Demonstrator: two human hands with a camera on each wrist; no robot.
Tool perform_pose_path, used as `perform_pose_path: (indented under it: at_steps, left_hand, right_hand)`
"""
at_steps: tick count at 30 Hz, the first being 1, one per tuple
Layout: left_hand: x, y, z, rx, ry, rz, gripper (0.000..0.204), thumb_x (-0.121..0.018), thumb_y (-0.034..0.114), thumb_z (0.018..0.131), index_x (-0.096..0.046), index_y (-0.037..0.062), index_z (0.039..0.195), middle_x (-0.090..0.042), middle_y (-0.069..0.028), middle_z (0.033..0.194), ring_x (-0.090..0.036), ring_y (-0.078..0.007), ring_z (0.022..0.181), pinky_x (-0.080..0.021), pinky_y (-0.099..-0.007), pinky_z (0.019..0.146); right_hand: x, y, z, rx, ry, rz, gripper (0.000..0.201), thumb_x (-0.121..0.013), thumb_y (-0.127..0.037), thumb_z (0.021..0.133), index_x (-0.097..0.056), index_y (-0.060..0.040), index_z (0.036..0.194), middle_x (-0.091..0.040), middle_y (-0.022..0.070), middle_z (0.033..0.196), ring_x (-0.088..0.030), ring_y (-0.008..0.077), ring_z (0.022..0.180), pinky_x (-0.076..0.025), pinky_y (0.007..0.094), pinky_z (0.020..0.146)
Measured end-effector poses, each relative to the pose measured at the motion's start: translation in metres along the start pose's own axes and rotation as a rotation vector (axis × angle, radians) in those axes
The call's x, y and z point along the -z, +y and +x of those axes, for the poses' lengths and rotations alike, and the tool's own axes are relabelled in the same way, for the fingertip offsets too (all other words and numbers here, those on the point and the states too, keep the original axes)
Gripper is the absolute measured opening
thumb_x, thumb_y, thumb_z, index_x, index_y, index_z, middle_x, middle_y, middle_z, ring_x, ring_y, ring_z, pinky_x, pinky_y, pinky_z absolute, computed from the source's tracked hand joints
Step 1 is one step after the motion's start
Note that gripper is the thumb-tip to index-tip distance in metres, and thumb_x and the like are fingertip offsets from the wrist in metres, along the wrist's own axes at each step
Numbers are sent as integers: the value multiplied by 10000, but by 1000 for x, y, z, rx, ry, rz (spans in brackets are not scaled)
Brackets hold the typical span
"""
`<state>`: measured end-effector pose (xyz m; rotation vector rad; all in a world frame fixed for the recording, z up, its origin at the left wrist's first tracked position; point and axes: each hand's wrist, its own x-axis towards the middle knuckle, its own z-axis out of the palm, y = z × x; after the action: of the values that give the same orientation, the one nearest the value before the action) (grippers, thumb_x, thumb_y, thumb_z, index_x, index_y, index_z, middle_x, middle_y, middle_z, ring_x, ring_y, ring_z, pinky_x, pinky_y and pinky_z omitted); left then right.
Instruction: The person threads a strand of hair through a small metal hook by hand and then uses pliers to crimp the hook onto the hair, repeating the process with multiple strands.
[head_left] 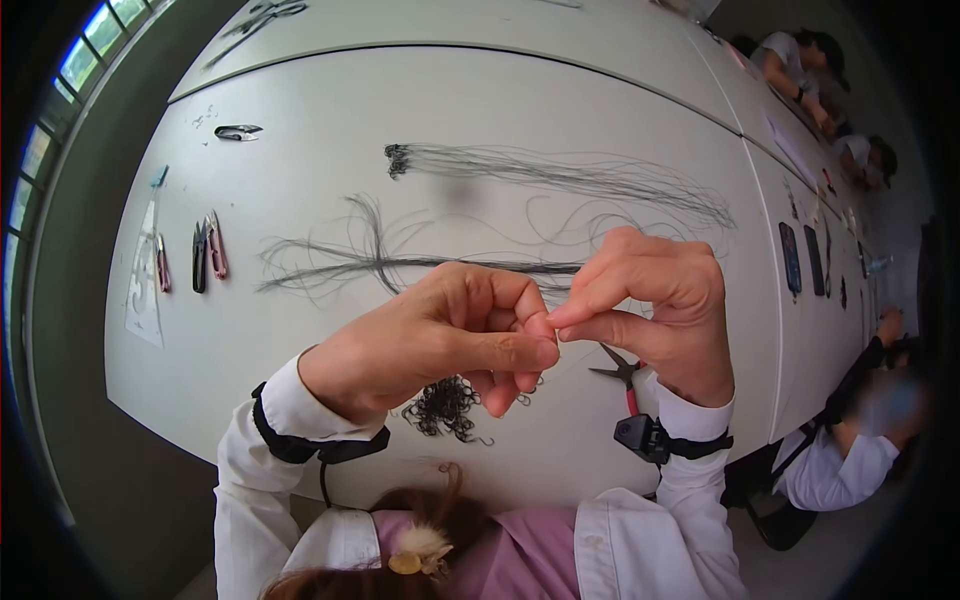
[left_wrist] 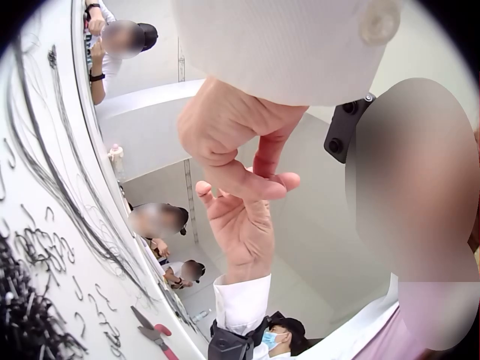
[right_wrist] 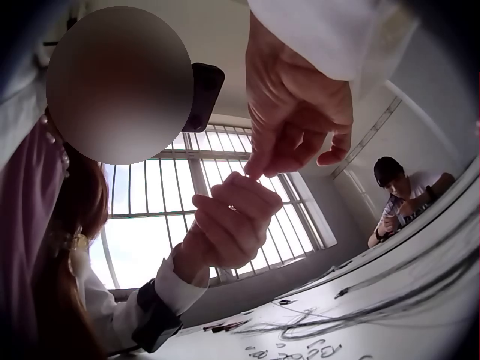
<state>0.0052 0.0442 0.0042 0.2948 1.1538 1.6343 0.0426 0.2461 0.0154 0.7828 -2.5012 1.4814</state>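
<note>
Above the table (head_left: 300, 370), my left hand (head_left: 440, 325) and right hand (head_left: 660, 300) meet at the fingertips. The thumb and forefinger of each are pinched together; whatever lies between them is hidden, and I cannot tell what it is. Under the left hand is a pile of curly black pieces (head_left: 445, 408). Small black hooks (left_wrist: 97, 307) lie scattered beside it in the left wrist view. Beyond the hands stretches a bundle of long black strands (head_left: 480, 264). Farther back lies a second strand bundle (head_left: 560, 175) with a curled clump at its left end. Red-handled pliers (head_left: 622, 370) lie by the right wrist.
At the left lie a clear set square (head_left: 147, 280), black snips (head_left: 199, 255) and pink snips (head_left: 217, 245). Another pair of snips (head_left: 238, 132) is farther back. Scissors (head_left: 258, 25) lie across the table seam. Phones (head_left: 790, 255) and other people are on the right.
</note>
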Motion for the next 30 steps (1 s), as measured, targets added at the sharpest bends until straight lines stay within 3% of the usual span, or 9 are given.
perform_pose_path:
  at_steps: [5, 9, 13, 15, 20, 25, 30]
  left_hand:
    - [1, -1, 0, -5, -3, -7, 116, -623, 90, 831, -537, 22, 794, -584, -40, 674, -555, -86, 534, -437, -195, 484]
    - [4, -2, 1, 5, -33, 12, 158, -631, 166, 857, -570, 31, 803, -608, -38, 703, -573, -83, 563, -457, -196, 551]
    - [5, -2, 1, 15, -43, 10, 153, -635, 153, 852, -566, 24, 806, -606, -41, 705, -575, -88, 563, -460, -196, 546]
    - [3, -1, 2, 14, -4, -5, 113, -638, 77, 817, -545, 18, 790, -587, -38, 664, -560, -94, 529, -431, -201, 482]
    - [4, -3, 1, 2, -2, 14, 131, -641, 108, 836, -547, 27, 796, -593, -43, 678, -568, -93, 536, -435, -201, 486]
    - [3, -1, 1, -81, 87, 5, 152, -638, 163, 858, -563, 32, 835, -613, -56, 725, -574, -91, 538, -458, -198, 508]
    - [2, 4, -3, -118, 189, 6, 179, -648, 188, 854, -597, 27, 913, -651, -99, 811, -586, -83, 551, -483, -199, 553]
  right_hand:
    - [3, -4, 0, -79, -32, 48, 117, -751, -21, 664, -697, -64, 759, -638, 21, 700, -592, 127, 635, -458, 255, 567]
    - [1, 0, 1, -28, -57, 85, 154, -753, -19, 653, -698, -56, 792, -658, 32, 735, -615, 129, 671, -469, 260, 567]
    - [0, 1, 0, 13, -90, 56, 158, -754, -23, 652, -701, -69, 794, -662, 24, 712, -621, 132, 670, -456, 252, 600]
    - [0, 3, -1, 19, -87, 39, 158, -756, -27, 650, -703, -78, 790, -659, 15, 699, -614, 130, 659, -444, 251, 622]
    - [-1, 3, -1, 54, -88, -19, 153, -753, -21, 650, -699, -98, 771, -649, -10, 674, -593, 112, 632, -405, 251, 664]
    - [-5, 5, 0, 72, 83, -174, 123, -718, 1, 663, -660, -86, 728, -632, -15, 649, -580, 104, 615, -371, 248, 646]
    - [-10, 10, 0, 73, 167, -126, 123, -715, -8, 663, -653, -83, 738, -631, -10, 649, -567, 104, 586, -363, 267, 638]
